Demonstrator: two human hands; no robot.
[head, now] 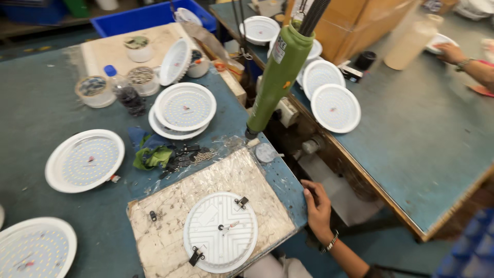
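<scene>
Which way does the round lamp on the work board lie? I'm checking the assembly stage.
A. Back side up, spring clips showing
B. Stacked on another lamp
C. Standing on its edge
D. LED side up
A: the round lamp lies flat on the work board showing its ribbed back and black spring clips, with no LED dots.

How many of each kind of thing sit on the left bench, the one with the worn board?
Lamp discs, in plain view: 6
Tubs: 4
Bottle: 1
Green rag: 1
Total: 12
</scene>
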